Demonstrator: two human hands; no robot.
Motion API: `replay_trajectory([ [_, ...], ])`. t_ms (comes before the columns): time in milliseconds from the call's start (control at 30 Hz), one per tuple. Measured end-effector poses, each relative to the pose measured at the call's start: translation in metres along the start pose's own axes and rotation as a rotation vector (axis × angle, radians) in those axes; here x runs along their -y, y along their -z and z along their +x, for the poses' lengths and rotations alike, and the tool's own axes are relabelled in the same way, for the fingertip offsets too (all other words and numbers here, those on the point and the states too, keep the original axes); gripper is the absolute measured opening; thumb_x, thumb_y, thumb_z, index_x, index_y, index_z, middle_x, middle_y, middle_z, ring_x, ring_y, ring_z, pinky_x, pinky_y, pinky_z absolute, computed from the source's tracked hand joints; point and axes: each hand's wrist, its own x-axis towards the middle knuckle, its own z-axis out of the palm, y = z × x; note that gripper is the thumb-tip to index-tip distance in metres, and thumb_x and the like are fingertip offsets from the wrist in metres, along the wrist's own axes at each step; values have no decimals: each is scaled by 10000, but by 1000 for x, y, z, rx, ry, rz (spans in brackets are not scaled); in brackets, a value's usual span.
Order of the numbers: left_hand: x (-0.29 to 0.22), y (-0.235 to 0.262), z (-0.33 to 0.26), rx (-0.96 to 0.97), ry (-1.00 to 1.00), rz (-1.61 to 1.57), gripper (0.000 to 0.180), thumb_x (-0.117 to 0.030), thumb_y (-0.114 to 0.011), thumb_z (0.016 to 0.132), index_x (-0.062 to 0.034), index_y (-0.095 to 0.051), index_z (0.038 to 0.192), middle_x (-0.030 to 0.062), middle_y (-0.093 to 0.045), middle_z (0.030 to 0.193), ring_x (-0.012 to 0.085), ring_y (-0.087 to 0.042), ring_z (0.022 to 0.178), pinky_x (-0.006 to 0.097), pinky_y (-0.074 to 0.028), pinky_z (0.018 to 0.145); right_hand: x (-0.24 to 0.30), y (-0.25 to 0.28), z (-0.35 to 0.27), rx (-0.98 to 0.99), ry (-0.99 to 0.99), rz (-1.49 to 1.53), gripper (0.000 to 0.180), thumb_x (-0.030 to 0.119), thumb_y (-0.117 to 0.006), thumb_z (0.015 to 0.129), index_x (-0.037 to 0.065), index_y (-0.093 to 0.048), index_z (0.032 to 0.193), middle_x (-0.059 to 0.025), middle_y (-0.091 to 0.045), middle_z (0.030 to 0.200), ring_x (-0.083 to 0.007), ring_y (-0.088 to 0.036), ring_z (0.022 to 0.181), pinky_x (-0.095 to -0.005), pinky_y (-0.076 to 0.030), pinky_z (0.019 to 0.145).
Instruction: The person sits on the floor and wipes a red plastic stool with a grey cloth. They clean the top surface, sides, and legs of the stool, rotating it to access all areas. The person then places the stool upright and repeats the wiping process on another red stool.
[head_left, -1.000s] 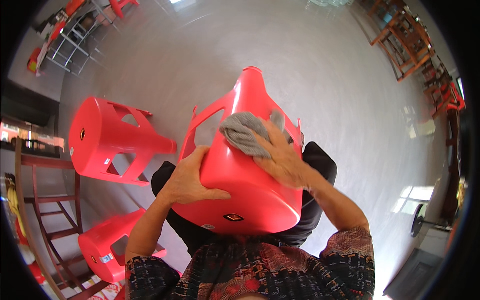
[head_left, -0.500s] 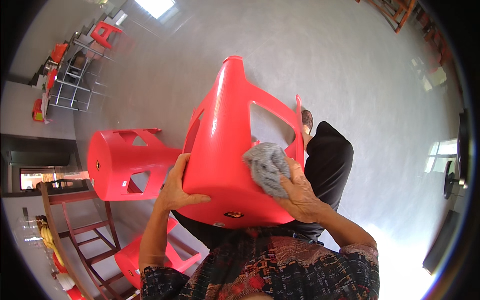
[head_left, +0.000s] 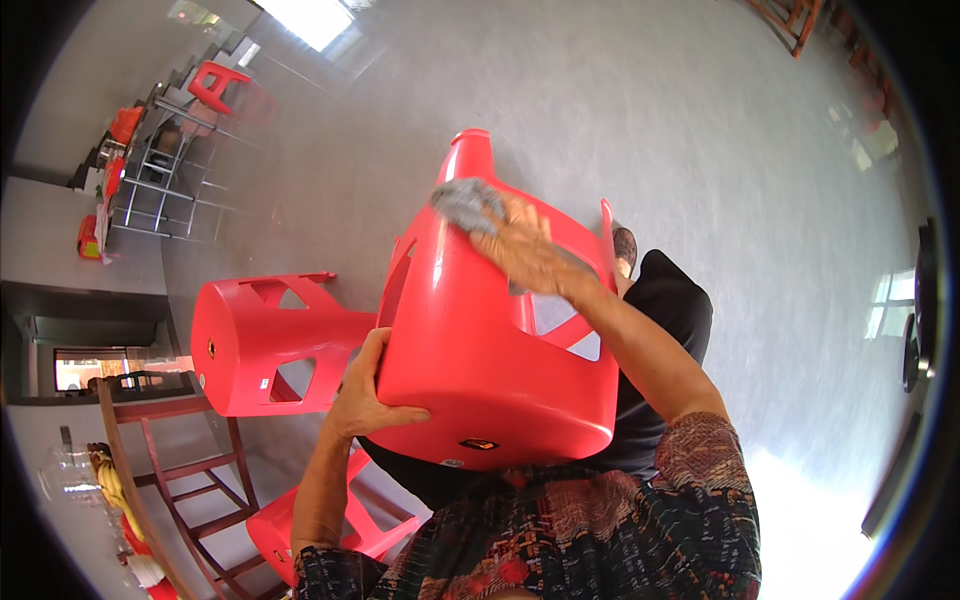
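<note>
A red plastic stool (head_left: pixel 480 350) is held tilted over the lap, its seat turned toward the body and its legs pointing away across the floor. The left hand (head_left: pixel 365 395) is clasped on the seat's edge at the lower left, with the thumb laid over the seat surface and the fingers curled round behind. The right hand (head_left: pixel 525 250) is laid flat on the upper side of the stool near one leg, fingers spread and only slightly bent, and a grey cloth (head_left: pixel 465 205) is pressed beneath the fingertips against the plastic.

Three red stools are counted close by: the one in hand, a second stool (head_left: pixel 265 345) lying on its side just to the left and touching or nearly touching the held one, and a third stool (head_left: pixel 310 520) lying lower left by the left forearm. A fourth piece of red plastic seating (head_left: pixel 215 85) is seen far off at the upper left.

A metal rack (head_left: pixel 150 185) stands at the upper left, with orange and red items on its shelves; what they are cannot be told. A dark red wooden frame (head_left: pixel 165 450) stands at the lower left.

The floor (head_left: pixel 700 130) is smooth, grey and glossy, with bright window light reflected on it.
</note>
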Motion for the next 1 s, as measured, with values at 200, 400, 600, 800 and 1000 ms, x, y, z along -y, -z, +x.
replay_trajectory([
  [200,-11,-2,3,-16,-10,22,928,-382,-915,543,-16,-451,1259,131,-598,1158,256,-577,1096,373,-451,947,19,16,28,69,11,-58,567,534,-365,962,206,-433,1420,-92,-358,1465,-348,-328,1302,-474,-242,1060],
  [400,-18,-13,8,23,-193,109,1013,-404,-902,565,-25,-408,1364,163,-552,1259,312,-548,1165,402,-430,989,80,18,-47,114,715,-390,443,369,-521,889,170,-575,1282,-68,-466,1367,-243,-466,1197,-450,-335,900],
  [600,-22,-26,14,-60,-246,225,976,-566,-818,612,10,-436,1301,198,-547,1195,381,-536,1106,464,-425,935,83,16,-27,242,582,-573,370,327,-510,912,199,-621,1241,-87,-438,1413,-253,-400,1266,-453,-317,934],
  [800,-33,-23,24,21,-261,394,949,-626,-723,691,38,-420,1298,200,-535,1119,365,-525,1056,442,-411,921,19,21,78,289,262,-734,362,362,-420,923,239,-621,1197,-61,-531,1305,-301,-442,1211,-538,-377,890],
  [1000,47,5,26,-271,-234,170,820,-526,-636,836,65,-388,1348,210,-520,1202,344,-488,1128,410,-373,992,13,17,104,317,-116,-820,455,448,-402,926,248,-521,1317,-49,-477,1381,-304,-417,1240,-579,-352,902],
])
